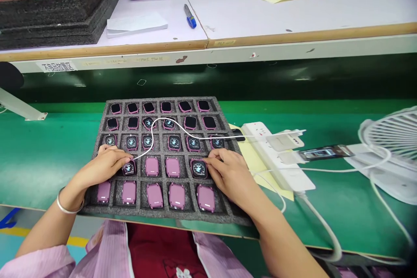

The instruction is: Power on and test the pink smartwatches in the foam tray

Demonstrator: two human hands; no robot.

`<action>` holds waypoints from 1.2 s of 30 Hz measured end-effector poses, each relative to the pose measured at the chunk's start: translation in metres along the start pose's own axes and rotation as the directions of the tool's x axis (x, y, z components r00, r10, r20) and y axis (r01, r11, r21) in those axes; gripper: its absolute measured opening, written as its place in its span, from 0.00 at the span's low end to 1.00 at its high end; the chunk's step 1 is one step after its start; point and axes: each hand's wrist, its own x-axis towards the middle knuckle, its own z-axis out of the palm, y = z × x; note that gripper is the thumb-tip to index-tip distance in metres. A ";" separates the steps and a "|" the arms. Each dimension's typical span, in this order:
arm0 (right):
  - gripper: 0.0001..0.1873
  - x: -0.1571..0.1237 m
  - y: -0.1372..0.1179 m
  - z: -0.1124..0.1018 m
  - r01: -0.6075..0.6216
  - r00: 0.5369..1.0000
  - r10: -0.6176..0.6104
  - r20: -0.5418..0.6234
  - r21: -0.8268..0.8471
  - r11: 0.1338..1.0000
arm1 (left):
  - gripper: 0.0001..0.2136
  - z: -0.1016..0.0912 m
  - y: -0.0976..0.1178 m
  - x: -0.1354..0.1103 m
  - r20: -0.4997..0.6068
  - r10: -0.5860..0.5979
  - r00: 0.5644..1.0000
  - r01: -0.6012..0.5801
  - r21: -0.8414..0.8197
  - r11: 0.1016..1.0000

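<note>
A grey foam tray point(167, 179) holds rows of purple smartwatch bodies without straps. Over its left side, my left hand point(106, 164) is closed, thumb and fingertips pinching the end of a thin white cable point(182, 129) at the top edge of a lit smartwatch point(129, 168). Whether the cable end touches that watch is hidden by the fingers. On the right, my right hand point(228, 173) grips the edge of another lit smartwatch point(199, 169) in its compartment. Between them lie purple smartwatches point(151, 167) with their backs up. Farther rows show screens, some lit, some dark.
A white power strip point(276, 156) with plugged-in chargers stands right of the tray, on yellow paper. Beyond it is a white fan point(394, 139). The cable arches over the tray. A raised shelf point(260, 13) at the back bears a blue pen point(190, 16) and stacked foam point(48, 17).
</note>
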 end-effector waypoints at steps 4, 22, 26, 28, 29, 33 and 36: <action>0.14 0.000 0.000 0.000 -0.027 1.000 0.027 0.009 -0.017 0.999 | 0.11 -0.003 0.004 0.000 -0.204 -0.077 0.976 0.080 0.010 0.997; 0.14 0.001 -0.002 -0.004 -0.062 0.996 0.063 0.071 -0.006 0.998 | 0.04 0.045 0.078 0.015 -0.178 0.351 0.919 -0.131 0.702 0.700; 0.14 0.001 -0.003 -0.004 -0.063 0.996 0.065 0.064 -0.038 0.997 | 0.02 0.033 0.073 0.019 -0.195 0.284 0.939 -0.116 0.597 0.794; 0.14 0.002 -0.004 -0.004 -0.054 0.997 0.057 0.053 -0.046 0.997 | 0.06 0.020 0.061 0.023 -0.199 0.211 0.957 -0.119 0.395 0.911; 0.14 0.002 -0.004 -0.005 -0.049 0.998 0.052 0.046 -0.048 0.998 | 0.07 0.013 0.053 0.026 -0.183 0.178 0.967 -0.128 0.256 0.958; 0.14 0.004 -0.006 -0.008 -0.042 0.999 0.042 -0.001 -0.088 0.995 | 0.13 -0.003 0.028 0.030 -0.049 0.153 0.987 -0.159 -0.159 0.974; 0.15 0.006 -0.011 -0.015 -0.086 0.990 0.066 -0.124 -0.166 0.982 | 0.13 0.002 0.025 0.027 -0.003 0.153 0.988 -0.152 -0.137 0.979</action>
